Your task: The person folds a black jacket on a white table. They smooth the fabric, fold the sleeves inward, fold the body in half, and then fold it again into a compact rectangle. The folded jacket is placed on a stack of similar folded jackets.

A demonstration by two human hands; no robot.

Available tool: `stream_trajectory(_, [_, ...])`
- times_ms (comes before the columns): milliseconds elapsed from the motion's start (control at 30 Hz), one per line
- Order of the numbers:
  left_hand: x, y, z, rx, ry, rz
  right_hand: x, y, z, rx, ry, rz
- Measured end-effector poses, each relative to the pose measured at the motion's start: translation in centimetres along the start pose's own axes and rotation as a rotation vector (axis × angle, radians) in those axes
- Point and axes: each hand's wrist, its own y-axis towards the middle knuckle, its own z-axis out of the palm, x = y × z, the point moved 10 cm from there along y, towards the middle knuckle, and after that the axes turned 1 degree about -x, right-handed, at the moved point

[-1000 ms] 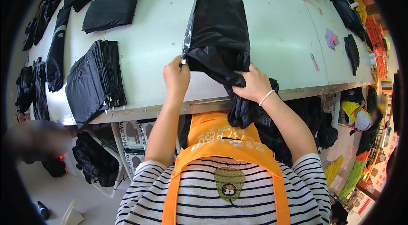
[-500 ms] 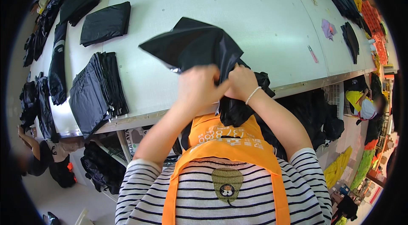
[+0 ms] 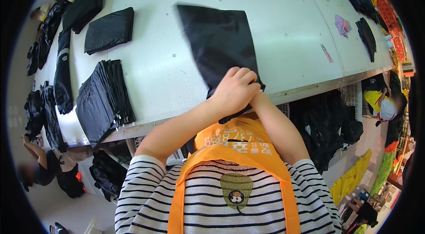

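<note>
A smooth black fabric piece (image 3: 223,41) stretches up over the pale table from my hands, its far end slightly blurred. My left hand (image 3: 235,84) is closed on its near end, the fingers wrapped over it. My right hand (image 3: 257,94) lies crossed under and against the left one at the table's front edge. Its fingers are hidden behind the left hand, so its grip does not show. Some dark cloth hangs below my hands, in front of an orange apron (image 3: 234,136).
To the left lie a fanned stack of black pieces (image 3: 104,101) and a folded black bundle (image 3: 109,30). At right are small pink-handled snips (image 3: 326,52) and a lilac cloth scrap (image 3: 341,27). Black goods (image 3: 321,121) sit under the table. Other people are at both sides.
The black piece has swung from a folded shape pointing left to a flatter panel reaching away from me. My left hand has moved right, over my right hand.
</note>
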Motion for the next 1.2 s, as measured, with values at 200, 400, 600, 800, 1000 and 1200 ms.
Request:
stream_trajectory(200, [7.0, -9.7, -6.4, -0.188, -0.296, -0.156, -6.6, 0.6, -0.4, -0.091, 0.053, 0.261])
stream_trajectory(400, [14.0, -9.2, 0.8, -0.071, -0.232, -0.586, -9.4, 1.0, -0.4, -0.141, 0.067, 0.370])
stream_trajectory(600, [10.4, -7.0, -0.4, -0.218, -0.177, -0.532, -11.3, 2.1, -0.2, -0.167, 0.095, 0.436])
stream_trajectory(800, [13.4, -13.3, 5.0, -0.414, -0.394, -0.856, -11.9, 4.2, 0.8, -0.194, 0.150, 0.475])
stream_trajectory(1000, [12.3, -12.2, 10.1, -0.557, -1.143, -1.126, -11.1, 9.2, 3.1, -0.095, 0.220, 0.354])
stream_trajectory(1200, [10.8, -11.5, 9.5, -0.657, -1.626, -1.270, 2.3, 9.7, 0.7, 0.733, -0.062, 0.214])
